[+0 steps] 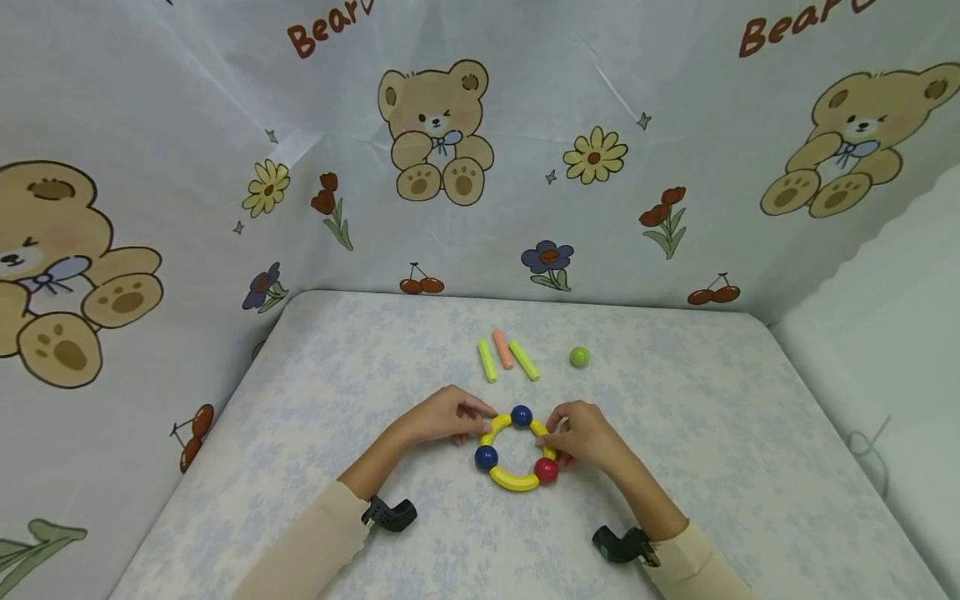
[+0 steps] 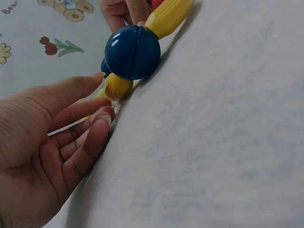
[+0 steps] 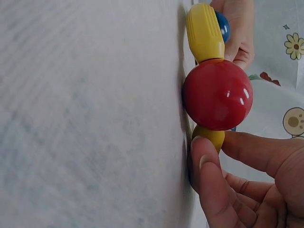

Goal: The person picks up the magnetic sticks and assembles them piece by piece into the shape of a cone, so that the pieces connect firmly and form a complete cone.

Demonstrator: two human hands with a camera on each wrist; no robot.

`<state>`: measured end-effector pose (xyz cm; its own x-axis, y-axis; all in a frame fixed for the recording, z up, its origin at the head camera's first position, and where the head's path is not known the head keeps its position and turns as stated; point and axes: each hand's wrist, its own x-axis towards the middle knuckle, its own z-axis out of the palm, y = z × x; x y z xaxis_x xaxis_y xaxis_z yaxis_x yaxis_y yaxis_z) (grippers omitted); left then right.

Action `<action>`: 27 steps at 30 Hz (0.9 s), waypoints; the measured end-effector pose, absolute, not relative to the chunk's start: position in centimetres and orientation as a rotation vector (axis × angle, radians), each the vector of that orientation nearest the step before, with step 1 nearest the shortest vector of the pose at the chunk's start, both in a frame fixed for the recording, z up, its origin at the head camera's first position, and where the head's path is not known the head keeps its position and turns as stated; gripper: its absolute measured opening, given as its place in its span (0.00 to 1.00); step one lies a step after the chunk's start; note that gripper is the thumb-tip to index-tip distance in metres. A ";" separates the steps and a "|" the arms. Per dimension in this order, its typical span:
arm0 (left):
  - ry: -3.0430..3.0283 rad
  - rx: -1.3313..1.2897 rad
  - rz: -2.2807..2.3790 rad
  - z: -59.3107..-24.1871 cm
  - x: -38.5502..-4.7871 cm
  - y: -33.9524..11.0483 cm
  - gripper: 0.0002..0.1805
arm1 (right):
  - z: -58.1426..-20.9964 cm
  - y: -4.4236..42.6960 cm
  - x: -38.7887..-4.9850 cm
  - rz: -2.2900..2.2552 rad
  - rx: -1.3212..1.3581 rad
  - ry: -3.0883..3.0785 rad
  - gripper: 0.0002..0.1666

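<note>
Writing: we read "Bear" in brownish-red lettering (image 1: 321,32) twice along the top of the white bear-print backdrop (image 1: 517,100); the left wrist view catches it again, small. A glossy ring (image 1: 514,482) of three curved yellow segments (image 1: 527,482), two blue balls (image 1: 486,457) and one red ball (image 3: 217,95) rests on the pale, blue-mottled table (image 1: 360,350), between the hands. Only the head view gives us the ring whole, plus a small green ball (image 1: 579,357) beyond it, right of two yellow-green sticks (image 1: 524,361) and a salmon stick (image 1: 502,349). Wrist views add a seam across one blue ball and grooves on a yellow segment. Forearms angle inward. Left hand (image 1: 448,414) pinches the upper-left segment, thumb and fingertips nearly together; right hand (image 1: 588,435) likewise pinches the right-hand segment, beside the red ball.
</note>
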<state>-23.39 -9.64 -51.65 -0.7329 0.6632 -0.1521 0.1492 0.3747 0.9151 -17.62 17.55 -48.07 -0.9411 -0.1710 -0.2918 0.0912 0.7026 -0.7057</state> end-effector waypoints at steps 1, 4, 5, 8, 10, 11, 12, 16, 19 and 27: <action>2.135 0.684 1.353 -51.8 -23.3 -9.8 0.15 | -48.0 17.4 -17.6 -1.095 -0.058 2.570 0.10; 2.151 0.653 1.387 -52.2 -23.0 -10.2 0.15 | -47.9 17.2 -17.5 -1.095 -0.046 2.559 0.10; 2.154 0.648 1.402 -52.3 -22.9 -10.3 0.15 | -47.8 17.1 -17.5 -1.091 -0.041 2.559 0.10; 2.169 0.639 1.439 -52.4 -22.6 -10.3 0.15 | -47.6 17.2 -17.6 -1.082 -0.036 2.556 0.10; 2.177 0.635 1.453 -52.4 -22.5 -10.1 0.15 | -47.3 17.7 -17.9 -1.094 -0.050 2.539 0.10; 2.179 0.630 1.461 -52.3 -22.5 -10.0 0.15 | -47.2 18.0 -18.0 -1.102 -0.056 2.533 0.09; 2.183 0.626 1.465 -52.3 -22.4 -9.9 0.15 | -47.0 18.3 -18.2 -1.106 -0.065 2.533 0.09; 2.199 0.616 1.478 -52.6 -22.2 -9.6 0.15 | -46.3 19.4 -19.3 -1.124 -0.084 2.564 0.10; 2.212 0.610 1.484 -53.0 -22.2 -9.5 0.14 | -45.9 19.5 -20.5 -1.136 -0.113 2.625 0.09; 2.227 0.633 1.502 -53.4 -21.9 -9.7 0.15 | -46.0 18.7 -24.4 -1.142 -0.263 2.718 0.09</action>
<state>-21.88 -9.68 -53.38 -0.8265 0.5597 -0.0598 0.1545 0.3278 0.9320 -24.41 18.71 -45.96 -0.9678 -0.2316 -0.0983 -0.0918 0.6890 -0.7190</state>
